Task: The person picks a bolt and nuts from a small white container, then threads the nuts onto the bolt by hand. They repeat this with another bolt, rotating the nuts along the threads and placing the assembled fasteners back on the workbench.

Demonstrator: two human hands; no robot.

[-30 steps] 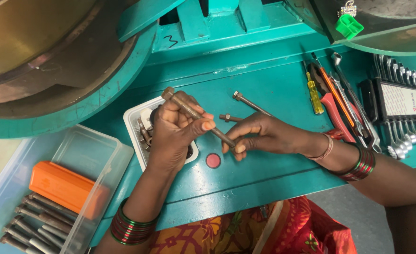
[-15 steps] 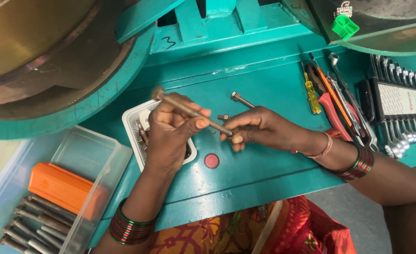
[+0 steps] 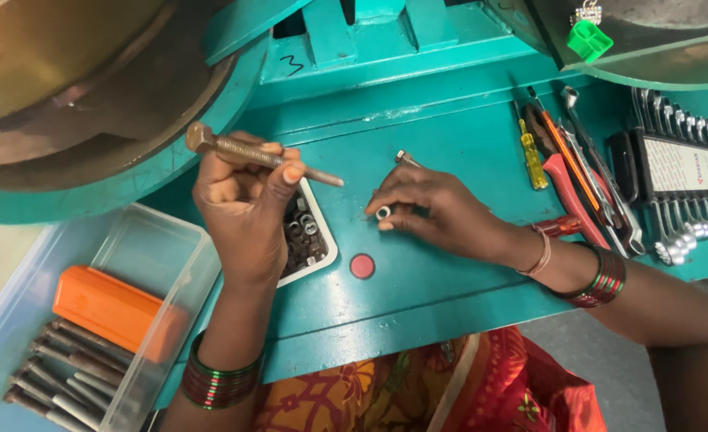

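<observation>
Long rusty bolt (image 3: pixel 262 154) gripped in left hand (image 3: pixel 242 208); right hand (image 3: pixel 434 212) fingers pinch small shiny nut (image 3: pixel 383 213).

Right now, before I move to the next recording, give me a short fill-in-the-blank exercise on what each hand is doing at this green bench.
1. The left hand grips a long rusty metal ____ by its shank.
2. The right hand pinches a small silver ____ at its fingertips.
3. The small white rectangular tray of dark metal parts lies partly under the ____ hand.
4. The clear plastic bin holds a block coloured ____.

Missing words: bolt; nut; left; orange
</observation>
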